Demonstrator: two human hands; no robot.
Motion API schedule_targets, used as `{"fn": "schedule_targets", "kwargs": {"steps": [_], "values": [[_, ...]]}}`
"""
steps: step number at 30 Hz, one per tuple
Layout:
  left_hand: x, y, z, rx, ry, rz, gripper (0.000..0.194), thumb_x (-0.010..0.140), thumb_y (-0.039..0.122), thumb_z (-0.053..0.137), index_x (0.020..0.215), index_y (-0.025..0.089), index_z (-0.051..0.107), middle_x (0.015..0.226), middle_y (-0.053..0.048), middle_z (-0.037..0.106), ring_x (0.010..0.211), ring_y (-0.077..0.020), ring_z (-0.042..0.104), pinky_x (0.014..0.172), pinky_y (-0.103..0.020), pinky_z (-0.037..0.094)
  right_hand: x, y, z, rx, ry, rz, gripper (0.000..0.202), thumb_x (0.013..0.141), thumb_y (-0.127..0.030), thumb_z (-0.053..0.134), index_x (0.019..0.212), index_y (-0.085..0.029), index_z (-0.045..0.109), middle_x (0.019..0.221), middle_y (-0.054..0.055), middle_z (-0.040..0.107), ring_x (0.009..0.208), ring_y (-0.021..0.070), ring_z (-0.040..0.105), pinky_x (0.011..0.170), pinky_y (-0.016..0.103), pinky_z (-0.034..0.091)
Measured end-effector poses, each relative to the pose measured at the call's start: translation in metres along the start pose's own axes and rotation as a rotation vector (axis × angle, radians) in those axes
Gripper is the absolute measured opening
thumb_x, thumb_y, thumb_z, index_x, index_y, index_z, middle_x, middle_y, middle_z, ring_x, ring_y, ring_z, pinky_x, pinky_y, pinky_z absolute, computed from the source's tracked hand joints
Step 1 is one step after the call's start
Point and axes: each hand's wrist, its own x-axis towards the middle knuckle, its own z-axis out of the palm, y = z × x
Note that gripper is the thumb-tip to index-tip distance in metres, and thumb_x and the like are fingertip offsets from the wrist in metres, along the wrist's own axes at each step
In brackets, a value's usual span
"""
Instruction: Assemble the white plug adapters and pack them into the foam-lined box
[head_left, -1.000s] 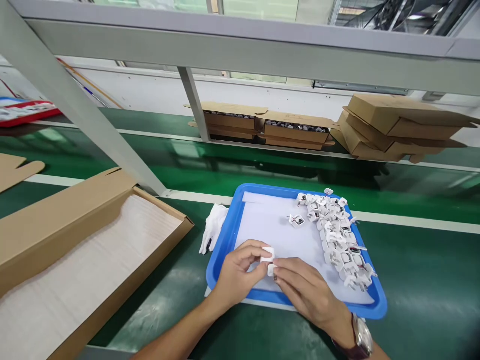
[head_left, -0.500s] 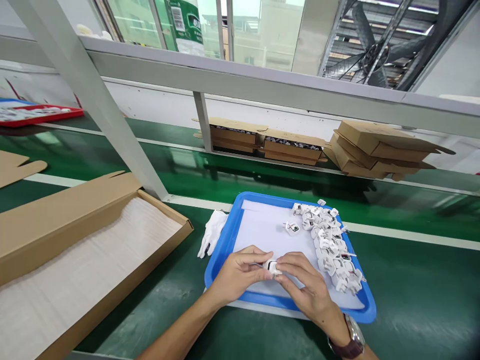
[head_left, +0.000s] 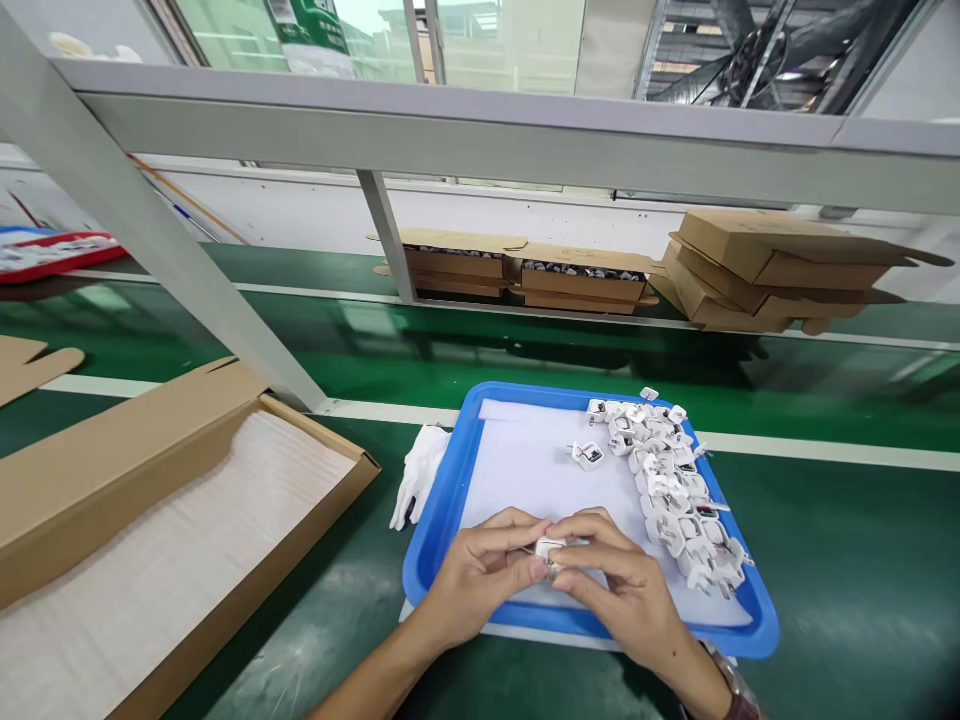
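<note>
Over the front part of a blue tray [head_left: 429, 545], my left hand [head_left: 480, 578] and my right hand [head_left: 626, 575] meet around one small white plug housing [head_left: 550, 547]. Fingertips of both hands pinch it from either side and cover part of it. A pile of similar white plug pieces [head_left: 667, 480] runs down the right side of the tray. One more piece [head_left: 586, 455] lies apart from the pile on the white liner, beyond my hands.
A white glove [head_left: 421, 472] lies left of the tray. An open cardboard box [head_left: 315, 520] with white lining stands at the left. Behind are filled cartons [head_left: 581, 285], stacked cardboard boxes [head_left: 780, 265], a metal frame [head_left: 480, 135] and a red tray [head_left: 56, 265].
The view has shifted slightly. The fingers of both hands have closed further around the plug housing, which now shows a plain white face where a dark opening showed before.
</note>
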Motion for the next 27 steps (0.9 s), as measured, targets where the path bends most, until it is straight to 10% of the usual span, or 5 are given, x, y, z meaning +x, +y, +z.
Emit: {"fn": "schedule_targets", "kwargs": {"steps": [6,27], "values": [[-0.005,0.001,0.003,0.157,0.032,0.132,0.035,0.092,0.014,0.072,0.122,0.031,0.078,0.118,-0.012,0.071,0.106,-0.0234,0.071,0.084,-0.034,0.062,0.0,-0.002,-0.007,0.171,-0.057,0.297,0.033,0.098,-0.03,0.069,0.131,-0.029,0.067,0.127,0.009,0.066,0.121,0.0222,0.066,0.108,0.042,0.057],[-0.011,-0.004,0.008,0.356,0.074,0.188,0.029,0.098,0.014,0.062,0.122,0.024,0.074,0.108,-0.011,0.068,0.093,-0.0199,0.069,0.075,-0.029,0.058,-0.01,-0.005,0.003,0.007,0.012,0.471,0.038,0.097,-0.042,0.069,0.132,-0.028,0.069,0.126,0.008,0.073,0.12,0.0255,0.07,0.108,0.042,0.057]]}}
